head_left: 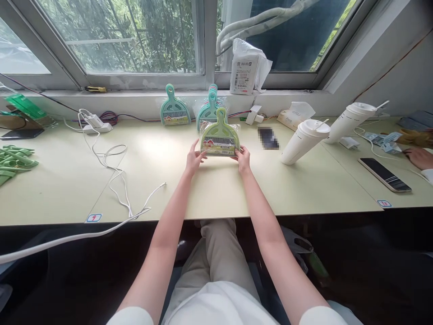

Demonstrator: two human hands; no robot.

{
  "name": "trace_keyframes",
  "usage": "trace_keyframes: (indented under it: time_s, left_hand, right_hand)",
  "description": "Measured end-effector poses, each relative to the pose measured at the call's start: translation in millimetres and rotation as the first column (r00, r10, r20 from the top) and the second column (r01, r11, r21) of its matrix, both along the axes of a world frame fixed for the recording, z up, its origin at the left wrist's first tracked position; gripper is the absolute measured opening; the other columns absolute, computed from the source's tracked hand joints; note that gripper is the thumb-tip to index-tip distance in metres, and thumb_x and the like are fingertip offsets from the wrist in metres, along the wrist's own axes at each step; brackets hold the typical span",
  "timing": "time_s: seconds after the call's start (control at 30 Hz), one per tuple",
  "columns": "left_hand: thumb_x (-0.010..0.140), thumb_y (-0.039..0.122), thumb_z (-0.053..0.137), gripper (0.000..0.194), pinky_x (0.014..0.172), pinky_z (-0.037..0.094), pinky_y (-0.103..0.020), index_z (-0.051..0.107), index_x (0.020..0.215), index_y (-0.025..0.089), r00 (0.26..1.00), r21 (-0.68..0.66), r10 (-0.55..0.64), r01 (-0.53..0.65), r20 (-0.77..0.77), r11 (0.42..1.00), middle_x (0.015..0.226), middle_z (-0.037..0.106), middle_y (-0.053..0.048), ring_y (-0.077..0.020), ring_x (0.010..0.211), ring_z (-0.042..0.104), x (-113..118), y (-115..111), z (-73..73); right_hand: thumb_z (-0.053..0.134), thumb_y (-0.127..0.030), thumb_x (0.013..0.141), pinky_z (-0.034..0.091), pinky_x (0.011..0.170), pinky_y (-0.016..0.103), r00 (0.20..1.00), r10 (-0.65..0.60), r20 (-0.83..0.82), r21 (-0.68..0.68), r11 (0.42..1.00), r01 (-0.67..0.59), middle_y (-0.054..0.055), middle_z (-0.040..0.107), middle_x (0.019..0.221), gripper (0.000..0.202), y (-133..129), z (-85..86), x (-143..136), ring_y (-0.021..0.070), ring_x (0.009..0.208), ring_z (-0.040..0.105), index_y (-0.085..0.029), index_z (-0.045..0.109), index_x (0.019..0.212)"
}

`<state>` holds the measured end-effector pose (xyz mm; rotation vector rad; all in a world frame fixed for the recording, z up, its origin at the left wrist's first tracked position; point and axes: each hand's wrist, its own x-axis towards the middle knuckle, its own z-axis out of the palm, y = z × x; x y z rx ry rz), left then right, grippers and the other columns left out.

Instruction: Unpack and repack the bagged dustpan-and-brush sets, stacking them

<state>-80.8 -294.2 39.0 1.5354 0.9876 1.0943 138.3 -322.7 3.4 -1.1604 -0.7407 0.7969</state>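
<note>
A green dustpan-and-brush set [220, 137] in clear wrap stands upright on the table, its handle pointing up. My left hand [195, 159] grips its lower left corner, and my right hand [243, 159] holds the lower right corner. Directly behind it, several teal wrapped sets [208, 110] lean near the window ledge, partly hidden by the green one. Another teal set [175, 108] leans on the ledge to their left.
White cables [119, 174] and a power strip [97, 126] lie at left, beside green strips [15, 162]. To the right are two white cups [302, 142], a tissue pack [294, 116], a phone [384, 174] and another person's hand [418, 158].
</note>
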Motion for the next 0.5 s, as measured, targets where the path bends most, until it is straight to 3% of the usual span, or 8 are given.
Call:
trace_keyframes:
  time_s: [0.1,0.2,0.4,0.5]
  left_hand:
    - [0.078,0.033,0.063,0.057,0.058,0.050,-0.021,0.041,0.130,0.030,0.994,0.107,0.112,-0.112,0.005,0.988,0.102,0.063,-0.003,-0.0125,0.075,0.062,2.5,-1.5,-1.0]
    - [0.075,0.031,0.065,0.027,0.061,0.052,-0.024,0.061,0.101,0.023,0.992,0.219,0.088,-0.067,-0.087,0.974,0.106,0.060,-0.004,-0.0141,0.080,0.060,2.4,-1.9,-1.4]
    - [0.070,0.026,0.067,0.009,0.062,0.051,-0.027,0.066,0.076,0.019,0.978,0.313,0.086,-0.022,-0.190,0.949,0.096,0.058,-0.006,-0.0179,0.086,0.056,0.3,7.3,-11.5]
    - [0.072,0.025,0.067,0.006,0.074,0.052,-0.033,0.069,0.075,0.021,0.970,0.358,0.108,-0.024,-0.217,0.933,0.103,0.058,-0.007,-0.0215,0.099,0.054,0.1,9.6,-12.5]
  right_hand:
    - [0.055,-0.025,0.078,0.058,0.068,0.032,1.000,0.004,-0.003,0.005,1.000,-0.004,0.002,0.064,0.090,0.019,0.2,-0.6,-1.7,0.0124,0.076,0.062,-0.020,0.051,0.095]
    - [0.055,-0.023,0.077,0.058,0.067,0.031,1.000,-0.018,-0.020,-0.006,1.000,0.018,0.001,0.063,0.087,0.017,1.4,-2.3,-0.9,0.0115,0.073,0.061,-0.020,0.050,0.093]
    - [0.055,-0.023,0.077,0.059,0.064,0.031,0.998,-0.052,-0.046,-0.059,0.997,0.049,0.001,0.063,0.086,0.017,6.1,-7.8,2.0,0.0122,0.073,0.062,-0.020,0.050,0.093]
    - [0.055,-0.021,0.077,0.059,0.064,0.032,0.997,-0.049,-0.060,-0.072,0.996,0.044,0.001,0.063,0.086,0.017,9.0,-11.0,3.5,0.0123,0.071,0.062,-0.020,0.050,0.093]
